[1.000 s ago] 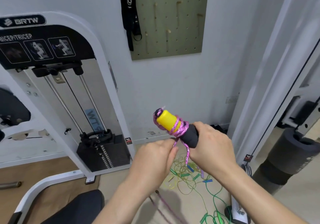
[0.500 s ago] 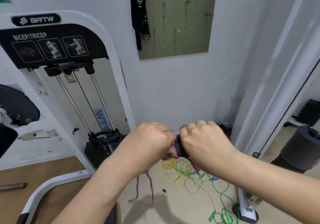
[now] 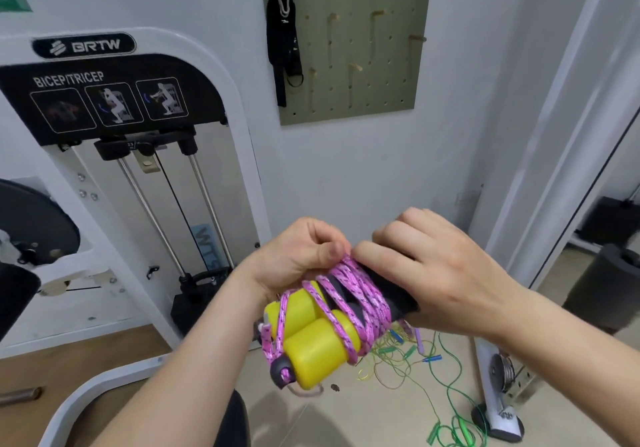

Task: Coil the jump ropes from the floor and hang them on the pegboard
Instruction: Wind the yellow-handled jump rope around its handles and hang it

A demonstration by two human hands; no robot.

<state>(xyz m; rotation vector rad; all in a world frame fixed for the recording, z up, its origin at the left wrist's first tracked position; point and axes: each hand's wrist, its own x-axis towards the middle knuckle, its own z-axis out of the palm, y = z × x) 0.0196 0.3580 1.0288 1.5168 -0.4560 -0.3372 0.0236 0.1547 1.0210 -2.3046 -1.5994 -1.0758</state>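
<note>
Pinching the pink rope (image 3: 362, 291) in the curled left grip (image 3: 301, 259), right grip (image 3: 440, 273) closed round the wrapped handles (image 3: 317, 353) below the pegboard (image 3: 384, 93), the person could lose the end and loops would unwind.

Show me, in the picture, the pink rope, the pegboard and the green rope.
pink rope (image 3: 372, 303), head view, middle of the wound coils.
pegboard (image 3: 388, 66), head view, bare olive face.
green rope (image 3: 460, 431), head view, its tangled loops.

bright, even light; edges warped
</note>
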